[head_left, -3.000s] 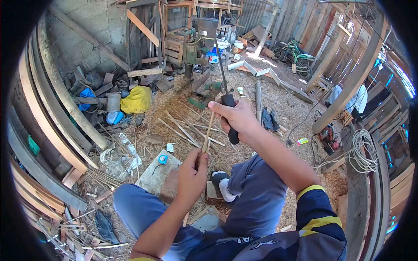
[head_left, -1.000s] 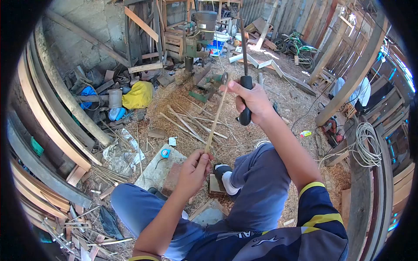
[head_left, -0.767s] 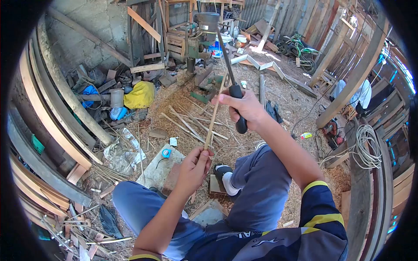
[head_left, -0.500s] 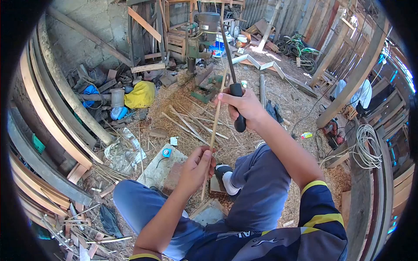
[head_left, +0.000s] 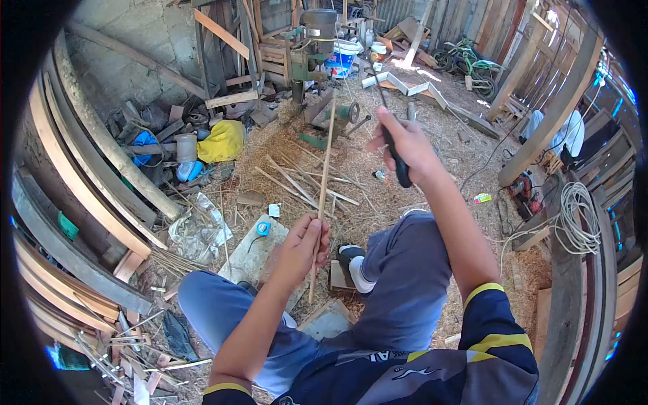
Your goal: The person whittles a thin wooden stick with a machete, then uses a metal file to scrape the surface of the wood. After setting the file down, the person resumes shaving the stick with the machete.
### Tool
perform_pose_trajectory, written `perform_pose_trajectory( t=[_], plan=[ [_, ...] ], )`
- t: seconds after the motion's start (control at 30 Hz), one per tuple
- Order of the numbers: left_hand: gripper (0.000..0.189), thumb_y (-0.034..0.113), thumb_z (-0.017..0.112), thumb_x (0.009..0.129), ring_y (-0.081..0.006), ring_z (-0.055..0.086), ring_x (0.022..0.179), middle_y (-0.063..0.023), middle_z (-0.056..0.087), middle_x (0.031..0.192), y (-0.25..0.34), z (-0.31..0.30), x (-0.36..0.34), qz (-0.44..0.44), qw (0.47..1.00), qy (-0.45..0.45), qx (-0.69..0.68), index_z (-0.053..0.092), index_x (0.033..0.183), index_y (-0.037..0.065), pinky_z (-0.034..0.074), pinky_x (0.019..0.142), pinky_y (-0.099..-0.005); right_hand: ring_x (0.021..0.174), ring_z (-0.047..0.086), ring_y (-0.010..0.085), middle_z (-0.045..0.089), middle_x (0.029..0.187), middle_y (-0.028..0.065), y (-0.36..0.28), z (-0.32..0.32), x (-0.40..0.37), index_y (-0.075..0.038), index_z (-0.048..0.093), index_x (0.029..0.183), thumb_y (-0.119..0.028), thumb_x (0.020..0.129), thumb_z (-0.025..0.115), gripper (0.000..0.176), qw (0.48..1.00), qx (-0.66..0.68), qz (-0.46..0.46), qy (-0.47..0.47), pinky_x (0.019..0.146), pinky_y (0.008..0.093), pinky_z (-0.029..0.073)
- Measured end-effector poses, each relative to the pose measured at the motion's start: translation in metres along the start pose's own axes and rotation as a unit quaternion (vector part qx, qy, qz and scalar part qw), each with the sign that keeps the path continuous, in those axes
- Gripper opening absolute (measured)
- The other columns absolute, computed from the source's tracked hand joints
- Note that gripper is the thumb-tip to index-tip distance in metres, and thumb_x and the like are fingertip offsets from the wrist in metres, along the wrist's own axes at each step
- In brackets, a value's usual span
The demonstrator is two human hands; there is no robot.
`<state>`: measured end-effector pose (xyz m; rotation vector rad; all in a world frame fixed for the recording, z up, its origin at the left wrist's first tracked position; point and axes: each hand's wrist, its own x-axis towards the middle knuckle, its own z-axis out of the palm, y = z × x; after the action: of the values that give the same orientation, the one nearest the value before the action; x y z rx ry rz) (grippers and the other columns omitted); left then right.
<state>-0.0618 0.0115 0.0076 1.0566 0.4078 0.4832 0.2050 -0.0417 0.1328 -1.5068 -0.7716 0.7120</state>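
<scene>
My left hand (head_left: 300, 246) is closed around the lower part of a thin wooden strip (head_left: 327, 162), which stands nearly upright in front of me. My right hand (head_left: 417, 154) grips the black handle of a long-bladed knife (head_left: 399, 162). Its dark, narrow blade points up and away, to the right of the strip and apart from it. On a pale board (head_left: 236, 264) beyond my left knee lies a blue tape measure (head_left: 262, 228). More cut strips (head_left: 304, 185) are scattered on the ground past my hands.
A drill press (head_left: 317, 30) stands ahead, near a paint bucket (head_left: 341, 59). Curved timber (head_left: 88, 158) leans at left, beside a yellow cloth (head_left: 221, 142). At right are a wooden post (head_left: 557, 111) and coiled cable (head_left: 577, 219). Shavings cover the ground.
My right hand has moved right and slightly down with the knife, away from the strip. The blade has swung to point farther away. My left hand still holds the strip, now more upright.
</scene>
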Motion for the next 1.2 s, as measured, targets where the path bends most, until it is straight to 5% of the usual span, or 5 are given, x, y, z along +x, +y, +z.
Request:
perform_pose_trajectory(
  t=[0.37,0.53,0.73,1.03,1.2],
  plan=[
    [0.031,0.035,0.043,0.115,-0.0039,0.031,0.052,0.0062,0.039,0.069,-0.001,0.026,0.044,-0.102,0.994,-0.006,0.046,0.058,0.108,0.009,0.025,0.045,-0.0230,0.055,0.059,0.0160,0.055,0.058,0.0054,0.060,-0.098,-0.062,-0.002,0.063,0.081,-0.054,0.106,0.054,0.058,0.957,-0.287,-0.018,-0.032,0.054,0.0381,0.043],
    [0.029,0.034,0.047,0.113,-0.0039,0.032,0.053,0.0072,0.039,0.069,-0.013,0.051,0.073,-0.144,0.985,-0.036,0.088,0.061,0.108,0.010,0.025,0.046,-0.0233,0.066,0.064,0.0389,0.063,0.067,0.0182,0.087,-0.120,-0.073,-0.006,0.070,0.084,-0.056,0.098,0.062,0.052,0.884,-0.447,-0.105,-0.085,0.061,0.0487,0.047],
    [0.028,0.034,0.052,0.110,-0.0050,0.036,0.058,0.0070,0.045,0.071,-0.026,0.067,0.092,-0.199,0.970,-0.050,0.131,0.063,0.101,0.010,0.029,0.053,-0.0260,0.066,0.065,0.0408,0.060,0.063,0.0181,0.108,-0.128,-0.074,-0.007,0.067,0.078,-0.058,0.095,0.065,0.054,0.855,-0.489,-0.142,-0.097,0.061,0.0512,0.048],
    [0.031,0.033,0.054,0.109,-0.0069,0.048,0.061,0.0041,0.056,0.072,-0.042,0.079,0.095,-0.068,0.957,-0.049,0.277,0.069,0.107,0.006,0.036,0.055,-0.0258,0.063,0.064,0.0397,0.059,0.062,0.0173,0.110,-0.134,-0.070,-0.008,0.065,0.084,-0.048,0.101,0.060,0.044,0.861,-0.459,-0.181,-0.124,0.061,0.0492,0.048],
    [0.032,0.027,0.053,0.109,-0.0119,0.065,0.080,-0.0042,0.071,0.089,-0.040,0.086,0.089,-0.081,0.948,-0.005,0.308,0.071,0.111,0.001,0.051,0.072,-0.0301,0.061,0.064,0.0384,0.060,0.061,0.0158,0.103,-0.130,-0.071,-0.008,0.062,0.081,-0.048,0.100,0.060,0.044,0.844,-0.498,-0.156,-0.123,0.059,0.0487,0.047]
  ],
)
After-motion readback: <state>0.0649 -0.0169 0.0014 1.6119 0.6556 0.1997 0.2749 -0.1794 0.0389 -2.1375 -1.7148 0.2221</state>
